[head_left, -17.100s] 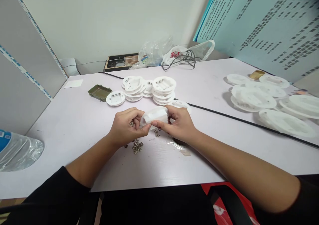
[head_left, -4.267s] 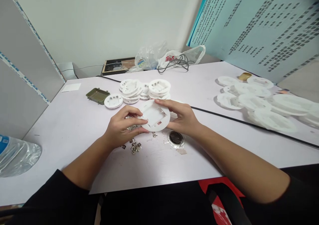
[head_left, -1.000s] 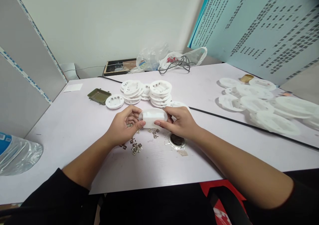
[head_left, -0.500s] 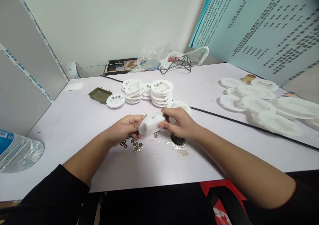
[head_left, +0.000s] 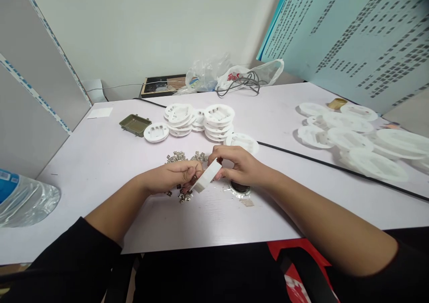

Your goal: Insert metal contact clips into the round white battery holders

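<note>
Between my hands is a white plastic battery housing (head_left: pixel 208 176), tilted on edge so its box-shaped side faces me. My left hand (head_left: pixel 176 177) is closed at its left side, fingers curled and partly hidden behind it. My right hand (head_left: pixel 236 163) pinches the right end between thumb and fingers. Small metal contact pieces (head_left: pixel 176 156) lie in a pile behind my left hand, with another cluster (head_left: pixel 185 196) just below it. A dark round hole with a metallic rim (head_left: pixel 239 187) shows under my right hand.
Stacked white round housings (head_left: pixel 219 115) stand farther back, beside an olive-green tray (head_left: pixel 135 125). More white discs (head_left: pixel 350 140) spread at the right. A black cable (head_left: pixel 311 161) crosses the table. A water bottle (head_left: pixel 30 200) lies at left; plastic bags (head_left: pixel 234 76) sit against the wall.
The housing has turned in my hands, from its flat disc showing at left to a steeper, narrower tilt. My left hand has rotated, uncovering more metal pieces behind it.
</note>
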